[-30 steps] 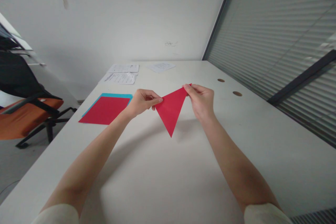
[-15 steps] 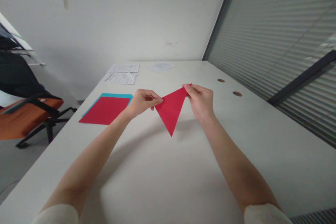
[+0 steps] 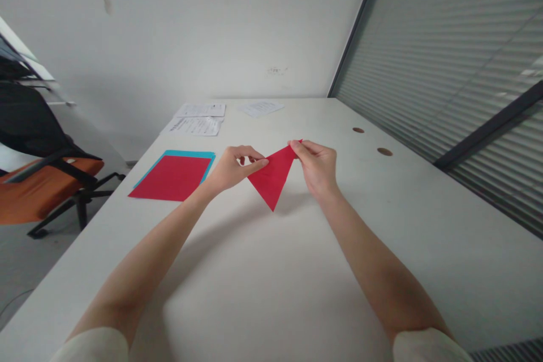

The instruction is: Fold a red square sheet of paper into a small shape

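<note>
A folded red sheet of paper (image 3: 274,178), triangular in outline, hangs between my hands above the white table, one corner pointing down toward me. My left hand (image 3: 237,168) pinches its upper left edge between thumb and fingers. At the upper right corner, my right hand (image 3: 317,164) grips the paper with thumb and forefinger, and a small tip sticks out beyond them. The far side of the paper is hidden from me.
Left of my left hand, a red paper sheet (image 3: 169,178) lies over blue paper (image 3: 189,153). Printed sheets (image 3: 197,125) and another page (image 3: 263,108) rest farther back on the table (image 3: 271,294). An orange-seated chair (image 3: 51,181) stands at left; blinds (image 3: 462,68) line the right.
The folded red paper has dropped slightly and its lower corner sits higher in the view. My right hand has shifted a little left and down, closer to my left hand.
</note>
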Tool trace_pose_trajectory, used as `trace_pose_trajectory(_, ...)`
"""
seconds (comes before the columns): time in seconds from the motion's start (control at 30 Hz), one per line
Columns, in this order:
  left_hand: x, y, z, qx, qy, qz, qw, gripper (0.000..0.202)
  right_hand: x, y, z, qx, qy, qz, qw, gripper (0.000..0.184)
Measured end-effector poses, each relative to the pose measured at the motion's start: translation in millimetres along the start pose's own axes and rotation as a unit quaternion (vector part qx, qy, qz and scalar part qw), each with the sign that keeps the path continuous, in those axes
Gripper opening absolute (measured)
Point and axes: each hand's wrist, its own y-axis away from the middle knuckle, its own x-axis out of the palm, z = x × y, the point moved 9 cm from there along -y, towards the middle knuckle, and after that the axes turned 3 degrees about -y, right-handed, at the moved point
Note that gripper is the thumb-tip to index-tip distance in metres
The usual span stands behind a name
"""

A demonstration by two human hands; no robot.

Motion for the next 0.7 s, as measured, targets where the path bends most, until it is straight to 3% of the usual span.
trace_pose_trajectory(0.2,4.9,1,-1,-0.014,0.022,0.001,1.000,0.021,22,14,-10,0.015,0.007,0.049,0.999,0.026)
trace_pose_trajectory(0.37,7.7,-1,3,-0.021,0.020,0.007,1.000,0.020,25,15,-12,0.017,0.020,0.062,0.998,0.025)
trace_pose_trajectory(0.7,3.9,0,9,-0.019,-0.002,-0.001,1.000,0.018,-8,-7,2,-0.008,-0.008,-0.002,1.000,0.023)
